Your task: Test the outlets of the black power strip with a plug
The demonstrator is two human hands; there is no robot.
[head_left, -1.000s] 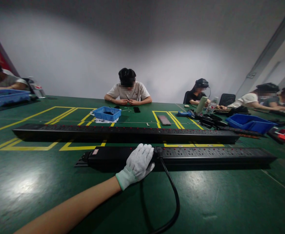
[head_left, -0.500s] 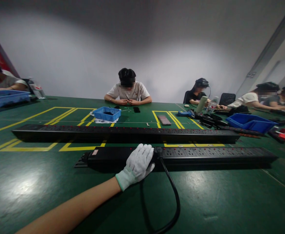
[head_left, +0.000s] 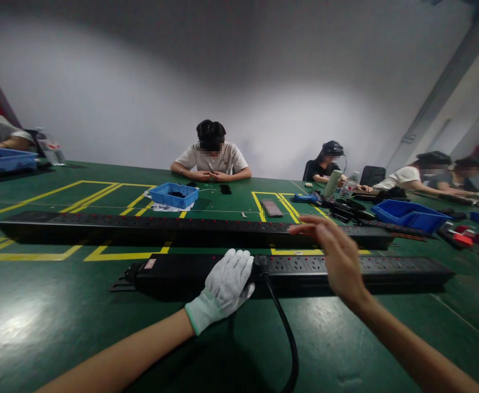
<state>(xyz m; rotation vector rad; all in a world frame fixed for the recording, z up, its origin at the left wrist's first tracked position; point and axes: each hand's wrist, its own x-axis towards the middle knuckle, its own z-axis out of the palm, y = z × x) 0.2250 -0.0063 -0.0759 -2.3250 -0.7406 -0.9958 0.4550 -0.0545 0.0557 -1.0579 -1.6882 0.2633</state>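
Note:
A long black power strip (head_left: 399,267) with a row of sockets and small red dots lies nearest to me. My gloved left hand (head_left: 228,281) rests over its middle, fingers wrapped on its top beside a black plug (head_left: 261,264). The plug sits in a socket, and its thick black cable (head_left: 282,316) curves down toward me. Bare and held above the strip, right of the plug, my right hand (head_left: 335,254) has its fingers stretched out and holds nothing. A second long black strip (head_left: 120,229) lies behind, parallel to the first.
On the green table (head_left: 59,305) with yellow tape stand a small blue bin (head_left: 174,196) and a larger blue bin (head_left: 411,215) at right. A brownish block (head_left: 271,208) lies behind the strips. A person (head_left: 210,158) sits opposite; others sit at both sides.
My right hand has come into view from the right and now hangs over the strip. My left hand keeps its place on the strip. The whole view has shifted slightly.

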